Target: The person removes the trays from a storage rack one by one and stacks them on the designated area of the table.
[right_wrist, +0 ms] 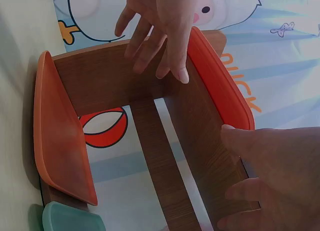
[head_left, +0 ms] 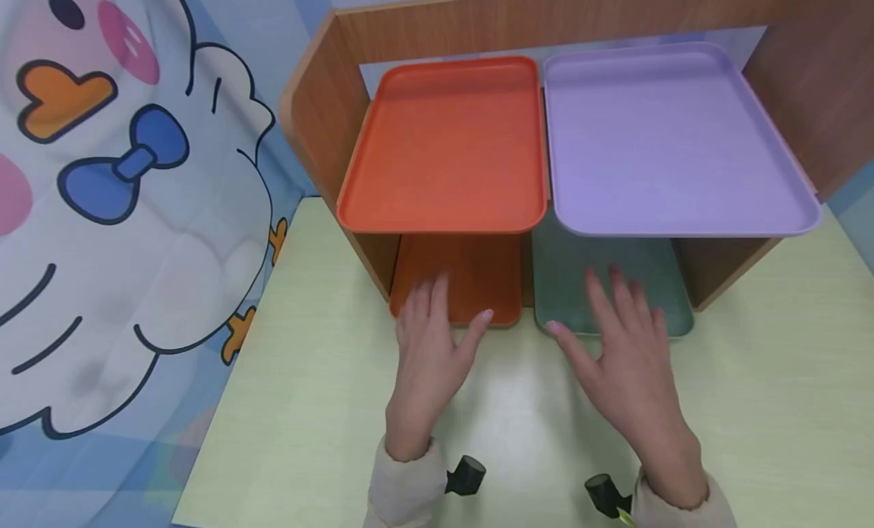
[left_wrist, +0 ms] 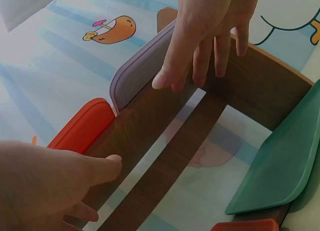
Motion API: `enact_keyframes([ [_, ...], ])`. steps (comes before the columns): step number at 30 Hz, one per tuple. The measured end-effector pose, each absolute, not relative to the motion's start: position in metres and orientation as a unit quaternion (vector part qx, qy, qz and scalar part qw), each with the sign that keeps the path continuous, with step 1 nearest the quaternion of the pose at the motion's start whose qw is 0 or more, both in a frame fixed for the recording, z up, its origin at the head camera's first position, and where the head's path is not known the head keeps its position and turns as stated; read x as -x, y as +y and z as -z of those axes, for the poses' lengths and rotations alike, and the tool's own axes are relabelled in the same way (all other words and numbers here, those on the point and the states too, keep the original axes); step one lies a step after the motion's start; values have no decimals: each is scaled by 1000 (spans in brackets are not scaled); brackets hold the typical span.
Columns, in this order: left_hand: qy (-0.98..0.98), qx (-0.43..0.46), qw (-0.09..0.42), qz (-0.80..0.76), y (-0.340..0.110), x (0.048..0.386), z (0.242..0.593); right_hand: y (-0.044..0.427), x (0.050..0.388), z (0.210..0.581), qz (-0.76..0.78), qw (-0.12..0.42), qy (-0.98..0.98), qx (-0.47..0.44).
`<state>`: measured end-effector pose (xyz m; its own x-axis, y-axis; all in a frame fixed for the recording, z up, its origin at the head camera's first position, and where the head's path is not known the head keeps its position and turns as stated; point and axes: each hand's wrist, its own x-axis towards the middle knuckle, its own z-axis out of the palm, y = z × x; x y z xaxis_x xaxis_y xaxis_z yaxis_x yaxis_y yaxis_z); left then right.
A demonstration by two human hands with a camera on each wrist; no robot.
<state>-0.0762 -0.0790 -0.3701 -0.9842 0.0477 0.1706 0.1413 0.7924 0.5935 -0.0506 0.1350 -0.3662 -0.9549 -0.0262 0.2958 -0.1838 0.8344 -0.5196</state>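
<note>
Left hand [head_left: 430,353] spread, holding nothing; lower orange tray [head_left: 481,274] behind its fingers. Right hand [head_left: 627,361] splayed wide, holding nothing; green tray [head_left: 560,289] behind its fingers. Both trays likely light, stiff, slightly slick; best pinched at the raised front rims.

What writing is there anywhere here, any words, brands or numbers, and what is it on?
"UCK": orange letters on the patterned backdrop, in the right wrist view; the letter before them is unclear, perhaps a D.
I can read no other text: none on the upper red tray, purple tray, lower orange tray, green tray or wooden shelf.
</note>
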Motion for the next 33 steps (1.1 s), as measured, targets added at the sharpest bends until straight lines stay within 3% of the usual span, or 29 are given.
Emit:
enact_keyframes([
  [10, -895, 29, 152, 418, -96, 87, 375, 139, 52, 360, -412, 131, -901, -39],
  [18, -854, 2, 240, 461, -115, 99, 383, 140, 54, 357, -550, 187, -814, 10],
  [33, -836, -67, 245, 486, -146, 116, 395, 144, 61, 353, -754, 201, -622, 61],
])
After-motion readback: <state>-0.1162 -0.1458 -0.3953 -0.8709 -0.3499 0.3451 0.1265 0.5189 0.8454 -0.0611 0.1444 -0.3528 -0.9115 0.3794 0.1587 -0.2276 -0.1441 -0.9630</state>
